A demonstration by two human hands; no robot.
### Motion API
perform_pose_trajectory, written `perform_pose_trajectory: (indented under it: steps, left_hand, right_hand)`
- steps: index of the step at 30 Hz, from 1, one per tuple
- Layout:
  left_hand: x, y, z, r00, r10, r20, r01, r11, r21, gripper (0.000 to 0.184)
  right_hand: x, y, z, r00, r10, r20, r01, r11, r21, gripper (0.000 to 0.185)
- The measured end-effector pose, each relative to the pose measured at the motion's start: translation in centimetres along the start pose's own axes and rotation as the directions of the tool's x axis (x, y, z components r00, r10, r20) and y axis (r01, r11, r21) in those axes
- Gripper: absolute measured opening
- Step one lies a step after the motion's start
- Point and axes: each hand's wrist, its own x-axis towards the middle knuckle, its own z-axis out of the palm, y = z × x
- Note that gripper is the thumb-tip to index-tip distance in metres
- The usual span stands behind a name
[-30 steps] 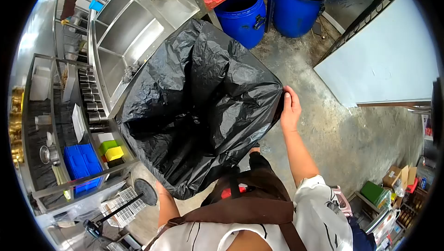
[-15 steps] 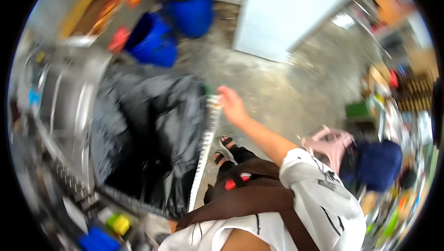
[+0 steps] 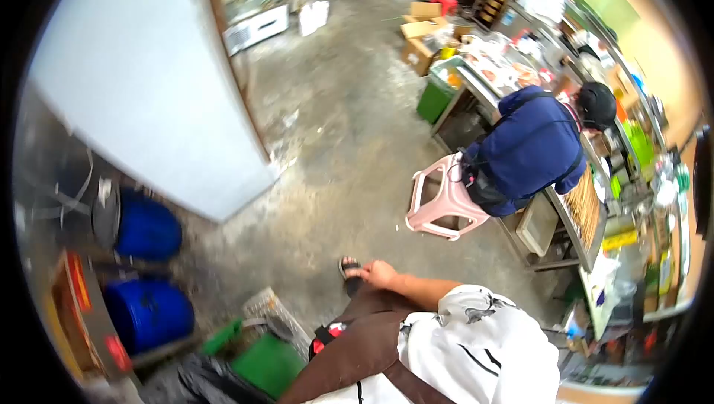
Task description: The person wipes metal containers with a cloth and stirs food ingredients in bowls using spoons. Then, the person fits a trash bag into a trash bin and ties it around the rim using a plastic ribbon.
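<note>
Extends the right hand (image 3: 381, 274) near the brown apron (image 3: 349, 344) and a sandalled foot (image 3: 347, 265). Includes a pink stool (image 3: 445, 207) beside a person in blue (image 3: 532, 147); at lower left, black plastic (image 3: 195, 382).

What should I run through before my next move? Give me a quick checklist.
1. Right hand free: ok, nothing visible in it.
2. Left hand position: cannot tell, out of view.
3. Black bag fully in view: not ok, cut off at the lower left.
4. Co-worker apart from right hand: ok, seated on the pink stool.
5. Green bin beside the bag ready to use: cannot tell, only partly visible.
</note>
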Motion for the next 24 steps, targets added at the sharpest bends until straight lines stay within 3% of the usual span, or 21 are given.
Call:
perform_pose_trajectory:
  steps: [1, 5, 7, 8, 10, 14, 16, 17, 19, 20, 21, 24]
  left_hand:
    - [0.7, 1.8, 4.1, 0.998, 0.004, 0.068, -0.008, 0.998, 0.061, 0.033]
    - [1.5, 7.4, 18.9, 0.939, -0.034, 0.341, -0.071, 0.954, 0.292, 0.031]
    - [1.9, 9.5, 24.9, 0.9, -0.066, 0.432, -0.115, 0.918, 0.38, 0.03]
    - [2.1, 10.3, 27.5, 0.88, -0.086, 0.467, -0.135, 0.897, 0.42, 0.029]
    - [3.1, 11.7, 32.2, 0.845, -0.124, 0.521, -0.177, 0.854, 0.49, 0.028]
    - [6.0, 13.9, 40.9, 0.784, -0.203, 0.586, -0.256, 0.755, 0.604, 0.026]
    - [7.7, 15.2, 44.3, 0.748, -0.229, 0.623, -0.319, 0.7, 0.639, 0.025]
    - [8.5, 16.3, 46.2, 0.726, -0.233, 0.647, -0.352, 0.683, 0.64, 0.025]
    - [9.7, 18.6, 49.5, 0.691, -0.246, 0.679, -0.394, 0.66, 0.64, 0.024]
    - [10.0, 19.5, 51.2, 0.678, -0.252, 0.691, -0.411, 0.649, 0.64, 0.024]
    - [10.4, 20.7, 53.5, 0.663, -0.248, 0.707, -0.432, 0.644, 0.631, 0.023]
    - [10.2, 24.6, 61.2, 0.594, -0.211, 0.776, -0.518, 0.637, 0.57, 0.022]
  right_hand:
    - [1.3, 0.6, -1.2, 0.999, -0.003, -0.045, 0.002, 0.999, -0.036, 0.027]
    - [7.9, 3.0, -7.9, 0.982, 0.032, -0.189, 0.0, 0.986, 0.169, 0.03]
    - [11.6, 4.2, -11.1, 0.874, -0.141, -0.465, 0.243, 0.956, 0.167, 0.025]
    - [12.9, 4.3, -13.3, 0.866, -0.129, -0.484, 0.239, 0.956, 0.173, 0.025]
    - [15.1, 3.4, -18.3, 0.854, 0.012, -0.52, 0.189, 0.924, 0.333, 0.024]
    - [20.8, 5.2, -26.1, 0.77, 0.116, -0.627, 0.171, 0.91, 0.378, 0.026]
    - [22.8, 6.9, -28.8, 0.796, 0.325, -0.51, 0.048, 0.806, 0.589, 0.03]
    - [23.3, 7.5, -30.3, 0.755, 0.288, -0.589, 0.13, 0.815, 0.565, 0.032]
    - [23.5, 8.0, -33.2, 0.686, 0.393, -0.612, 0.083, 0.793, 0.603, 0.031]
    - [24.0, 8.4, -34.3, 0.646, 0.438, -0.625, 0.148, 0.732, 0.665, 0.029]
    - [23.8, 9.2, -35.6, 0.623, 0.424, -0.658, 0.109, 0.785, 0.61, 0.026]
    - [24.8, 11.1, -38.7, 0.552, 0.497, -0.67, 0.132, 0.741, 0.658, 0.021]
